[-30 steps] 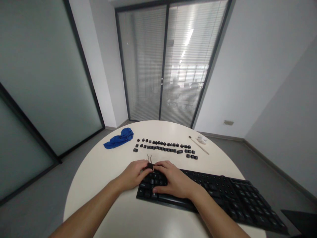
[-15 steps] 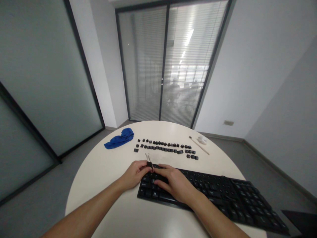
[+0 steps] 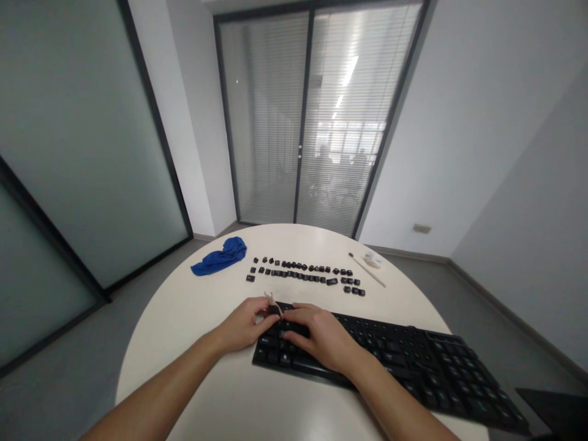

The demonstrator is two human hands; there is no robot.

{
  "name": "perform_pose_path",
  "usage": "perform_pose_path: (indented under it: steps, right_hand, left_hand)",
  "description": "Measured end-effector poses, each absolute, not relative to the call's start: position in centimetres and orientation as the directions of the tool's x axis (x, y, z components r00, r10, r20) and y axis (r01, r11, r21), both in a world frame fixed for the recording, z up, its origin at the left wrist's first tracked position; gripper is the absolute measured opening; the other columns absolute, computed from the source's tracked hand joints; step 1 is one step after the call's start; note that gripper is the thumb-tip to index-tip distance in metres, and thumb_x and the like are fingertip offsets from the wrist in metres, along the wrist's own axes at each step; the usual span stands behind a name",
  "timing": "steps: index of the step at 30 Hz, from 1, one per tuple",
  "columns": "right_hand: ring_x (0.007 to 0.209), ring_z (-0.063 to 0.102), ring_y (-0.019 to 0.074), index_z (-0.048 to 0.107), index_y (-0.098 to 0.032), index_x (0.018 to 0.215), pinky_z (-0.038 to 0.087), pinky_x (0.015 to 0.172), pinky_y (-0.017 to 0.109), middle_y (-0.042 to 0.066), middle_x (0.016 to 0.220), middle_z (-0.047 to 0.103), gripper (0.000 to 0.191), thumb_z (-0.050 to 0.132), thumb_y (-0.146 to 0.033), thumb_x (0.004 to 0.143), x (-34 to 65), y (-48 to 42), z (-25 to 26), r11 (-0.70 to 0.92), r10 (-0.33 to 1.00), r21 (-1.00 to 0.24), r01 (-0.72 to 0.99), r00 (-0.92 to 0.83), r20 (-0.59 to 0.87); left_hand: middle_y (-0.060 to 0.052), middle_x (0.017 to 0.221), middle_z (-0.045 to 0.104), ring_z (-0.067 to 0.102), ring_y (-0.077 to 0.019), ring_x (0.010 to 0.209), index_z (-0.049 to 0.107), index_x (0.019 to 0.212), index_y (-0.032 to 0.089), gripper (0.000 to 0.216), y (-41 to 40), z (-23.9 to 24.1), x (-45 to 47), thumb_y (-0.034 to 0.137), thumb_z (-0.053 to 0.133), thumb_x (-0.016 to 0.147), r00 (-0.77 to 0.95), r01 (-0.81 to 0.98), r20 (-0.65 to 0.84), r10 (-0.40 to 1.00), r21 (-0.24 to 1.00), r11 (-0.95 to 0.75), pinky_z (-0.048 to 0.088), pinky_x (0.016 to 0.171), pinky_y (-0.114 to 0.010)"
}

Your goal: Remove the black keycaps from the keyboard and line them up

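Note:
A black binder clip [image 3: 274, 308] with wire handles is pinched between the thumb and fingers of my left hand [image 3: 245, 323], at the upper left corner of the black keyboard [image 3: 399, 355]. One pair of wire ends sticks up above the fingers. My right hand [image 3: 321, 337] lies over the keyboard's left part, thumb and index finger apart. The right index fingertip meets the clip's lower wire, while the thumb rests on the keys. Whatever is under the clip is hidden by the fingers. Many upper-row places on the keyboard show no keycaps.
Loose black keycaps [image 3: 298, 275] lie in rows beyond the keyboard on the round white table [image 3: 156, 343]. A blue cloth [image 3: 220, 257] is at the far left. At the far right are a thin brush [image 3: 367, 269] and a crumpled whitish item [image 3: 373, 260].
The binder clip has tipped lower and to the left, its upper wire ends now closer to my left fingers. Both hands stay at the keyboard's corner; the view has shifted slightly.

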State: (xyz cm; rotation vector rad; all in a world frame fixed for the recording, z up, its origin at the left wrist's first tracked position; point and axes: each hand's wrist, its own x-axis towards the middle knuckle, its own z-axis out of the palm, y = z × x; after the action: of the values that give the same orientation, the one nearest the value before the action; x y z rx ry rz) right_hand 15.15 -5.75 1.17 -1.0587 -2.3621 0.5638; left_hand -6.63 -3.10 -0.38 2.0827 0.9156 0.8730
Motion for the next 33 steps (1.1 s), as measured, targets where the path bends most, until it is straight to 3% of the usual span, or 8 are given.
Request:
perform_pose_path:
  steps: [6,10,14,21,26,33]
  right_hand:
    - [0.097,0.063,0.0212,0.072,-0.022,0.098,0.046,0.088,0.033,0.006,0.096,0.071,0.017,0.061,-0.032,0.089,14.1,-5.4,0.7,0.577,0.815,-0.486,0.656,-0.501,0.292]
    - [0.105,0.057,0.0225,0.072,-0.022,0.096,0.045,0.090,0.032,0.005,0.093,0.071,0.016,0.060,-0.032,0.090,13.7,-5.3,0.5,0.602,0.797,-0.486,0.633,-0.517,0.314]
    - [0.104,0.058,0.0214,0.071,-0.021,0.100,0.044,0.093,0.032,0.005,0.098,0.072,0.017,0.057,-0.027,0.092,13.7,-5.3,0.5,0.639,0.764,-0.509,0.577,-0.549,0.339]
    - [0.097,0.062,0.0195,0.072,-0.024,0.102,0.045,0.089,0.031,0.004,0.098,0.073,0.017,0.059,-0.025,0.091,13.6,-5.3,0.6,0.628,0.775,-0.500,0.597,-0.543,0.325]
    - [0.100,0.062,0.0204,0.072,-0.024,0.104,0.045,0.091,0.031,0.004,0.099,0.073,0.018,0.059,-0.025,0.091,13.6,-5.4,0.5,0.613,0.787,-0.493,0.618,-0.528,0.318]
    - [0.100,0.063,0.0210,0.071,-0.026,0.110,0.047,0.092,0.033,0.006,0.103,0.072,0.024,0.057,-0.030,0.092,13.6,-5.4,0.1,0.566,0.824,-0.517,0.643,-0.470,0.317]
  left_hand:
    - [-0.005,0.086,0.069,0.062,-0.0197,0.083,0.068,0.087,0.018,0.018,-3.6,0.9,-6.1,0.026,0.053,0.091,0.576,0.499,0.291,0.764,0.615,-0.611,0.046,0.078,-0.029]
    - [-0.004,0.078,0.069,0.062,-0.0190,0.072,0.070,0.081,0.019,0.016,-3.3,2.4,-5.7,0.026,0.058,0.087,0.619,0.547,0.213,0.756,0.573,-0.610,0.043,0.066,-0.025]
    - [-0.005,0.078,0.070,0.063,-0.0195,0.072,0.071,0.082,0.019,0.015,-3.1,2.8,-6.0,0.028,0.060,0.085,0.626,0.561,0.203,0.753,0.554,-0.616,0.043,0.066,-0.025]
    - [-0.005,0.093,0.073,0.066,-0.0194,0.086,0.073,0.095,0.020,0.019,-3.3,-0.1,-7.1,0.028,0.056,0.091,0.576,0.428,0.303,0.759,0.680,-0.596,0.048,0.080,-0.028]
    - [-0.005,0.086,0.073,0.065,-0.0195,0.080,0.073,0.088,0.018,0.023,-3.7,-1.1,-6.3,0.028,0.053,0.093,0.435,0.439,0.372,0.820,0.708,-0.554,0.047,0.075,-0.028]
    - [-0.004,0.083,0.074,0.066,-0.0194,0.077,0.073,0.088,0.017,0.024,-3.9,-1.1,-5.9,0.028,0.052,0.093,0.380,0.348,0.344,0.858,0.807,-0.477,0.048,0.073,-0.027]
